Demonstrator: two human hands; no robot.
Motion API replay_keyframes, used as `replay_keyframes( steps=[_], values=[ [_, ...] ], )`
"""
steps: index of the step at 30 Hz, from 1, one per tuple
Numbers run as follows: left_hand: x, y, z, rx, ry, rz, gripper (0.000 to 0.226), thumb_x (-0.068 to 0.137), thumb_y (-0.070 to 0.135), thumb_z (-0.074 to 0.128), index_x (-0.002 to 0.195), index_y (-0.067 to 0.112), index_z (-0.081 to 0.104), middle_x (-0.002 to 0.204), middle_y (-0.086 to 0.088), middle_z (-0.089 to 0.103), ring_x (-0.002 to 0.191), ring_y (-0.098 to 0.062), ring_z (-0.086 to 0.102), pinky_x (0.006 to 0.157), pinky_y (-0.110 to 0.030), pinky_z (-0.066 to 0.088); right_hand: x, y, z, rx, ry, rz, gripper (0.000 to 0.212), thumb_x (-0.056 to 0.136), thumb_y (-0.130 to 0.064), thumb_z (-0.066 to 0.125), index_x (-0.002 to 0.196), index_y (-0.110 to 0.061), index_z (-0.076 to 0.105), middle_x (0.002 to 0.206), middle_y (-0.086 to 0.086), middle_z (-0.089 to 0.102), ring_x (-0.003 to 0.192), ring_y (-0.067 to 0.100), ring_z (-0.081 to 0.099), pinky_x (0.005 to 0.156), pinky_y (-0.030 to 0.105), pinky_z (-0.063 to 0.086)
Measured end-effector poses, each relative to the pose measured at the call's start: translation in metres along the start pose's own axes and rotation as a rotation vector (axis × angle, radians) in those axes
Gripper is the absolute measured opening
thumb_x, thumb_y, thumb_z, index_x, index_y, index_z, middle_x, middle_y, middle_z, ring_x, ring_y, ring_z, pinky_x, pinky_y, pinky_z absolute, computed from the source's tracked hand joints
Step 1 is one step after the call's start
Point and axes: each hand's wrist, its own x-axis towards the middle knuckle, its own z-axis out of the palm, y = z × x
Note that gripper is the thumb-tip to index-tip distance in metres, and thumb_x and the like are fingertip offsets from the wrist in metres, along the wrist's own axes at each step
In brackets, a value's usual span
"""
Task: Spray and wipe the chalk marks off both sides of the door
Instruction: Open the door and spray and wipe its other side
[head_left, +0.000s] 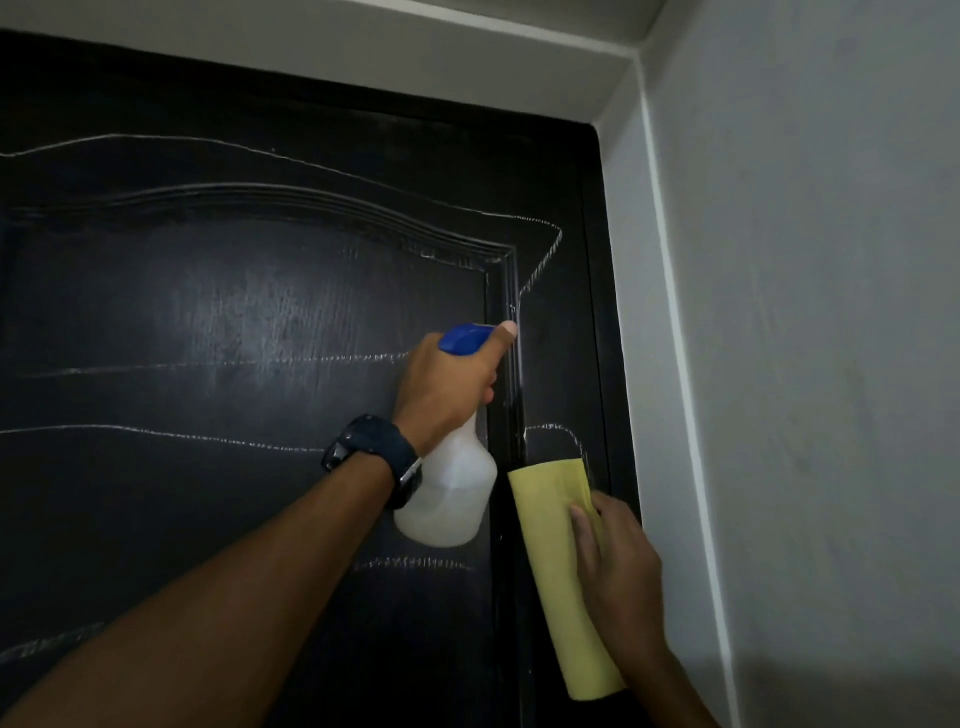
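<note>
A black panelled door (234, 291) fills the view, crossed by wavy white chalk lines (332, 171), with more chalk near its right stile. My left hand (447, 384) grips the neck of a white spray bottle (452, 493) with a blue trigger head (465, 338), thumb raised along the nozzle, which points at the door's right stile. My right hand (618, 561) presses a folded yellow cloth (561, 571) flat against the stile below a looped chalk mark (556, 431).
A white wall (805, 312) stands close on the right, meeting the dark door frame (615, 364). A white lintel (363, 62) runs above the door. A dark watch sits on my left wrist (371, 457).
</note>
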Motion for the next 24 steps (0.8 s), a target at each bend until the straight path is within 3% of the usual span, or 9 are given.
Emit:
replay_keyframes(
  steps=[2, 5, 10, 13, 18, 24],
  values=[
    [0.007, 0.005, -0.003, -0.006, 0.031, 0.02, 0.049, 0.092, 0.052, 0.066, 0.088, 0.003, 0.072, 0.065, -0.002, 0.066, 0.063, -0.018, 0.069, 0.068, -0.03, 0.056, 0.004, -0.004, -0.001, 0.003, 0.001, -0.011, 0.059, 0.099, -0.064, 0.03, 0.121, -0.021, 0.063, 0.11, -0.006, 0.067, 0.092, 0.011, 0.063, 0.078, 0.032, 0.054],
    [0.018, 0.014, -0.006, -0.025, 0.016, 0.048, 0.05, 0.092, 0.052, 0.066, 0.077, 0.005, 0.069, 0.066, -0.002, 0.068, 0.068, -0.02, 0.072, 0.072, -0.031, 0.058, 0.01, -0.008, -0.004, 0.005, 0.018, -0.028, 0.056, 0.1, -0.061, 0.031, 0.119, -0.02, 0.064, 0.108, -0.005, 0.067, 0.092, 0.011, 0.064, 0.078, 0.033, 0.055],
    [0.035, 0.033, -0.006, 0.008, 0.041, 0.097, 0.046, 0.094, 0.052, 0.061, 0.067, 0.016, 0.059, 0.059, 0.002, 0.059, 0.05, -0.003, 0.059, 0.05, -0.009, 0.045, 0.017, -0.01, -0.006, 0.002, 0.035, -0.03, 0.061, 0.098, -0.065, 0.029, 0.121, -0.021, 0.063, 0.11, -0.005, 0.068, 0.093, 0.013, 0.065, 0.078, 0.036, 0.057],
    [0.053, 0.047, -0.012, -0.041, 0.074, 0.095, 0.043, 0.091, 0.055, 0.065, 0.074, 0.015, 0.065, 0.063, 0.002, 0.065, 0.058, -0.009, 0.066, 0.06, -0.017, 0.051, 0.024, -0.013, -0.007, 0.0, 0.034, -0.051, 0.061, 0.098, -0.068, 0.027, 0.12, -0.024, 0.062, 0.109, -0.008, 0.066, 0.092, 0.01, 0.064, 0.077, 0.034, 0.057],
    [0.074, 0.07, -0.02, -0.026, 0.082, 0.106, 0.058, 0.09, 0.063, 0.061, 0.096, 0.007, 0.073, 0.064, 0.002, 0.065, 0.059, -0.014, 0.064, 0.075, -0.037, 0.059, 0.052, -0.027, -0.01, -0.001, 0.031, -0.128, 0.033, 0.101, -0.054, 0.036, 0.116, -0.033, 0.057, 0.105, -0.012, 0.063, 0.09, 0.007, 0.061, 0.075, 0.035, 0.056],
    [0.087, 0.093, -0.042, -0.009, 0.031, 0.069, 0.048, 0.094, 0.065, 0.051, 0.1, 0.019, 0.064, 0.079, 0.001, 0.064, 0.068, -0.011, 0.063, 0.072, -0.029, 0.053, 0.135, -0.06, -0.016, 0.016, -0.011, -0.261, 0.035, 0.104, -0.043, 0.044, 0.129, -0.021, 0.056, 0.112, -0.003, 0.067, 0.095, 0.016, 0.064, 0.079, 0.031, 0.049]
  ],
)
